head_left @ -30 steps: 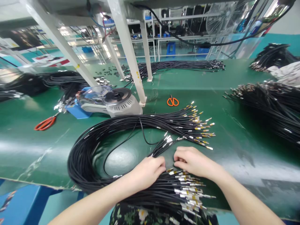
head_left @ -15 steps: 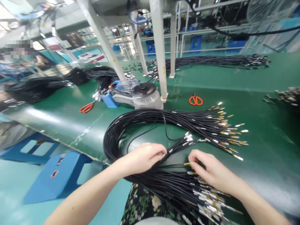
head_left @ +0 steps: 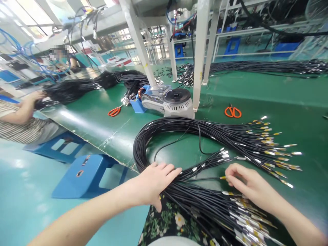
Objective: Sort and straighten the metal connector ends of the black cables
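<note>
A thick loop of black cables point(head_left: 143, 143) lies on the green table, its metal-tipped ends with yellow and white bits fanned out to the right. Over the near part of the loop rests my left hand point(head_left: 160, 179), fingers spread and thumb pointing down. Between the thumb and fingers of my right hand point(head_left: 242, 179) is the yellow end of a single cable point(head_left: 205, 179). Below that hand, more cable ends point(head_left: 246, 215) hang toward my lap. A smaller bunch of white-tipped cables point(head_left: 222, 155) lies inside the loop.
A grey tape dispenser point(head_left: 179, 106) stands behind the loop near white posts point(head_left: 201, 58). Orange-handled scissors point(head_left: 233, 111) lie right of it, another pair point(head_left: 114, 111) left. A co-worker's arm point(head_left: 23, 111) touches black cables at left. Blue stools point(head_left: 74, 177) stand below.
The view has swung left, so things sit farther right. My left hand has opened from a pinch and lies flat over the cables. My right hand keeps its pinch on the cable end.
</note>
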A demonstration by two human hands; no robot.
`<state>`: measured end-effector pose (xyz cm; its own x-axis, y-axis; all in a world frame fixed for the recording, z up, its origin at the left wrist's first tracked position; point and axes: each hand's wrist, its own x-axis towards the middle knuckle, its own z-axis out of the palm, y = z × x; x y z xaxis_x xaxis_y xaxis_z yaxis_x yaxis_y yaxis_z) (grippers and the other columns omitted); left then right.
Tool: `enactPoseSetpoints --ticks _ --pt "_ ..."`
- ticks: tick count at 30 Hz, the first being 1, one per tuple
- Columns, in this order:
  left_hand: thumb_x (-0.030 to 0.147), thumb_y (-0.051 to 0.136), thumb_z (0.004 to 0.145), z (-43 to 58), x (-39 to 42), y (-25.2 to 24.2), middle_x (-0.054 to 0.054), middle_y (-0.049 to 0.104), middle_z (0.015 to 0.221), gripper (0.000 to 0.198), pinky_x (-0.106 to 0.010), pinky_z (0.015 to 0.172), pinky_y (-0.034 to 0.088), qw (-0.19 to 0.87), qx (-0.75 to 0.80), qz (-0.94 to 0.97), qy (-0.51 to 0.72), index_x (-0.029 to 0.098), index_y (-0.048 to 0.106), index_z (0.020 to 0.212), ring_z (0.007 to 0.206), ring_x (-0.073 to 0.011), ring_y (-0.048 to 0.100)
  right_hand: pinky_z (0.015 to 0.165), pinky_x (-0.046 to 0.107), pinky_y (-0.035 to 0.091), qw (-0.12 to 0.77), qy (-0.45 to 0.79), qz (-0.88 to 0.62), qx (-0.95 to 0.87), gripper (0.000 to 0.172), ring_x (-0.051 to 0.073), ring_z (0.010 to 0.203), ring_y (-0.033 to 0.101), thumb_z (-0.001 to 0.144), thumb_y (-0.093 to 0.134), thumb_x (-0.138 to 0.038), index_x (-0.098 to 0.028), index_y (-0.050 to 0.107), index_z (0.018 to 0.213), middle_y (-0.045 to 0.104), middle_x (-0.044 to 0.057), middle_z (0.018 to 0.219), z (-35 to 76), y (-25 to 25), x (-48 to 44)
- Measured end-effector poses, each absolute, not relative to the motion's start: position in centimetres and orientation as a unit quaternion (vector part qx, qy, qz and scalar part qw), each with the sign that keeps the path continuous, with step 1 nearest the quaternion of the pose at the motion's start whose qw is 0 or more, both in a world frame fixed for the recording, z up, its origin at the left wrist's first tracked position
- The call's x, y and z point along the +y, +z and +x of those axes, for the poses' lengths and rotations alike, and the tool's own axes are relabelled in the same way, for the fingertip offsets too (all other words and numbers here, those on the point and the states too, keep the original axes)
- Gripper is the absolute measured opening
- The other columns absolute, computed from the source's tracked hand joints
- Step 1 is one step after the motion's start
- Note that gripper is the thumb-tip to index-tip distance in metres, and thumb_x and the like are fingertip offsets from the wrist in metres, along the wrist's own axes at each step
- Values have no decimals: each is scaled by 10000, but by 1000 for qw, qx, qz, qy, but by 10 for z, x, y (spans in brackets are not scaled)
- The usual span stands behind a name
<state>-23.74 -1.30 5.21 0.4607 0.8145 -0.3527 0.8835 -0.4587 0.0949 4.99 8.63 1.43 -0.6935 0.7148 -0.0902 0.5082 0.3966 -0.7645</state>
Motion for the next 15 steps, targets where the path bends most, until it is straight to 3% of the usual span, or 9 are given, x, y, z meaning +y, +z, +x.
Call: enactPoseSetpoints --ticks 3,5,10,15 --pt "156 663 625 -236 -20 42 -95 500 1030 898 -363 715 406 37 496 852 -163 252 150 1355 887 -260 479 574 255 396 116 414 -376 -821 210 145 614 487 852 398 -349 -193 456 723 529 6 656 49 8 89" --pt "80 550 675 -239 -21 41 -80 512 937 761 -329 662 403 27 467 869 -162 257 210 1333 812 -232 491 558 244 389 100 428 -373 -817 211 136 600 481 850 402 -344 -190 453 716 519 -1 646 49 6 90" --pt "110 463 700 -250 -10 64 -61 541 854 444 -301 640 402 91 423 894 -111 178 422 1137 736 -197 509 578 241 414 89 515 -351 -777 218 131 625 491 848 424 -359 -182 450 724 512 7 691 51 9 94" --pt "107 445 673 -253 1 105 -32 575 860 391 -245 621 393 143 445 884 -21 162 444 1060 741 -162 530 538 236 395 83 585 -351 -726 296 126 595 477 796 511 -444 -163 491 705 507 6 670 66 6 105"
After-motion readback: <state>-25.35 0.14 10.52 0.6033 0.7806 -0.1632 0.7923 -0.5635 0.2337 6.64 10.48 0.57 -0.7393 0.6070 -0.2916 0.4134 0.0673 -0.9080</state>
